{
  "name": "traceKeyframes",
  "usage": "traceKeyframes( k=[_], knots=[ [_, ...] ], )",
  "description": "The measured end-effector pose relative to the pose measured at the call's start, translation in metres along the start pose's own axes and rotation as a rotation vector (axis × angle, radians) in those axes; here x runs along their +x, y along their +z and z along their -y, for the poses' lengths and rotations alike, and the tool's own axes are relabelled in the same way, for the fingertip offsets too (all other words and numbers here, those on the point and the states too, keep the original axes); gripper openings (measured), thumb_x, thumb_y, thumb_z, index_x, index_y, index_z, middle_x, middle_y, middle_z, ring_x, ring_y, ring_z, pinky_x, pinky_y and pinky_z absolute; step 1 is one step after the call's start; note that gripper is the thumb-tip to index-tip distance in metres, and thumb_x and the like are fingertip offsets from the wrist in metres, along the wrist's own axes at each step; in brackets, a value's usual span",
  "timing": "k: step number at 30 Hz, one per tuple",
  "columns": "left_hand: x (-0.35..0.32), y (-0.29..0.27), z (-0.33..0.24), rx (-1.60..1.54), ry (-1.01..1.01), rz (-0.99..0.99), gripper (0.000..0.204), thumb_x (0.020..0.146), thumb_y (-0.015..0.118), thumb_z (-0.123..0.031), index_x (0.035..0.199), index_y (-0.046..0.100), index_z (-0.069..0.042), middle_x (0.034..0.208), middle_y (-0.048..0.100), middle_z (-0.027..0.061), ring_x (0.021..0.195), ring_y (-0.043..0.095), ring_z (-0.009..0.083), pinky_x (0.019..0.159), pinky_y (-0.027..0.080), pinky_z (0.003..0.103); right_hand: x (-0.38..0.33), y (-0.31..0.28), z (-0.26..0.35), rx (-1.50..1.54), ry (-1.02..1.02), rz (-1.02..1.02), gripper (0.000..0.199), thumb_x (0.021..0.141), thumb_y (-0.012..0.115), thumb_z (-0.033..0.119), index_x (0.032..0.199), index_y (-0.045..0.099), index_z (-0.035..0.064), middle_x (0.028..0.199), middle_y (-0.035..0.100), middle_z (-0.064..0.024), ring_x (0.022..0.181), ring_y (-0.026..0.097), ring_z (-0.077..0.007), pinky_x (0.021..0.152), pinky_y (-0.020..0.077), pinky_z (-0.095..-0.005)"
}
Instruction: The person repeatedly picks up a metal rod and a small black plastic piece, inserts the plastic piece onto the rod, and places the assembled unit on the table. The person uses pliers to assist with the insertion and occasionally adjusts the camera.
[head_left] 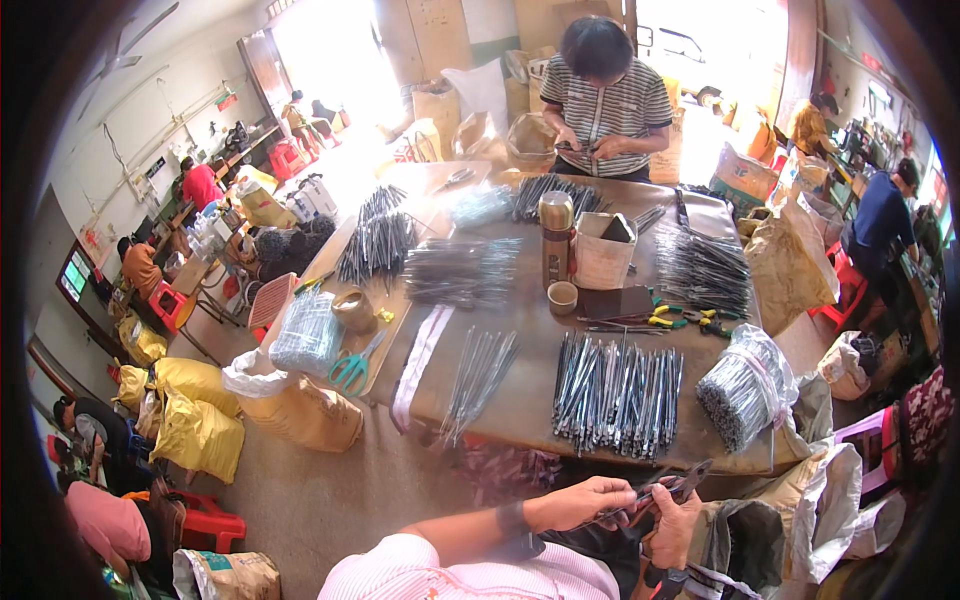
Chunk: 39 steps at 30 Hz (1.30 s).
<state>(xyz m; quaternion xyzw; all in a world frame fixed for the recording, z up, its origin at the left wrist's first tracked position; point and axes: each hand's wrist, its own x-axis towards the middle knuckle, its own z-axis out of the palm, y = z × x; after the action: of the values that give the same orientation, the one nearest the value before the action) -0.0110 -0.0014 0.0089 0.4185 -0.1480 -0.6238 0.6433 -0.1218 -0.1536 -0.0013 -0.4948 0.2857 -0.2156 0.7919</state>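
My left hand [592, 503] is closed, its fingertips pinching thin dark metal strips [608, 517]. Close beside it, my right hand [672, 525] wraps round dark pliers [690, 481], whose jaws point up and to the right. The two hands nearly meet in front of the table's near edge, and the strips' far ends are hidden between them. On the table just beyond lies a wide row of dark, shiny metal strips [617, 395]. To its right rests a plastic-wrapped bundle of strips [745, 390], and to its left a looser batch of strips [480, 380].
The brown table [530, 350] also bears a flask [556, 235], a white container [604, 250], a small cup [562, 297], yellow-handled pliers [668, 318] and teal scissors [355, 370]. Open sacks [800, 510] crowd my right. Across the table a person [606, 100] handles a dark piece.
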Motion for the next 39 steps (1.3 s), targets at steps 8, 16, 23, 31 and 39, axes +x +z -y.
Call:
traceKeyframes(
  k=[8,16,23,31,39],
  knots=[
    [0.015,-0.015,0.021,-0.024,-0.022,-0.125,0.014,0.093,0.064,-0.023,0.093,0.058,-0.01,0.08,0.057,-0.002,0.073,0.057,0.007,0.056,0.041,0.019,-0.006,0.005,-0.001,-0.152,-0.068,-0.017,0.016,0.084,0.065,-0.001,0.097,0.056,-0.0018,0.077,0.064,-0.0085,0.062,0.063,-0.0148,0.053,0.0513,-0.0271],
    [0.018,-0.015,0.023,0.062,0.059,-0.146,0.014,0.089,0.068,-0.014,0.096,0.058,-0.008,0.08,0.059,-0.0036,0.063,0.055,0.0047,0.051,0.039,0.018,-0.008,0.009,-0.004,-0.219,-0.146,-0.053,0.019,0.084,0.066,-0.002,0.099,0.055,-0.0007,0.075,0.063,-0.0074,0.06,0.061,-0.0141,0.047,0.0484,-0.0267],
    [0.019,-0.021,0.025,0.026,0.036,-0.141,0.015,0.089,0.068,-0.014,0.096,0.058,-0.007,0.08,0.059,-0.003,0.059,0.053,0.0038,0.047,0.037,0.017,-0.002,0.007,-0.004,-0.07,-0.118,-0.028,0.02,0.085,0.065,-0.001,0.103,0.055,-0.0011,0.084,0.065,-0.0098,0.065,0.062,-0.0152,0.056,0.0521,-0.0277],
    [0.02,-0.011,0.027,-0.155,-0.001,-0.08,0.028,0.088,0.068,-0.013,0.115,0.061,-0.007,0.083,0.059,-0.0049,0.059,0.05,0.0024,0.049,0.037,0.015,0.009,-0.003,0.004,0.102,-0.09,-0.065,0.023,0.087,0.064,0.003,0.107,0.053,0.0005,0.088,0.063,-0.0118,0.073,0.064,-0.0214,0.064,0.0546,-0.0318],
    [0.018,0.002,0.018,-0.405,-0.149,-0.244,0.033,0.088,0.062,-0.003,0.12,0.06,-0.009,0.078,0.058,-0.0015,0.06,0.057,0.0084,0.044,0.035,0.019,0.028,-0.006,0.004,0.166,0.091,0.027,0.024,0.087,0.063,0.005,0.108,0.051,0.0029,0.087,0.059,-0.0094,0.074,0.061,-0.0197,0.065,0.0507,-0.0304]
  ],
)
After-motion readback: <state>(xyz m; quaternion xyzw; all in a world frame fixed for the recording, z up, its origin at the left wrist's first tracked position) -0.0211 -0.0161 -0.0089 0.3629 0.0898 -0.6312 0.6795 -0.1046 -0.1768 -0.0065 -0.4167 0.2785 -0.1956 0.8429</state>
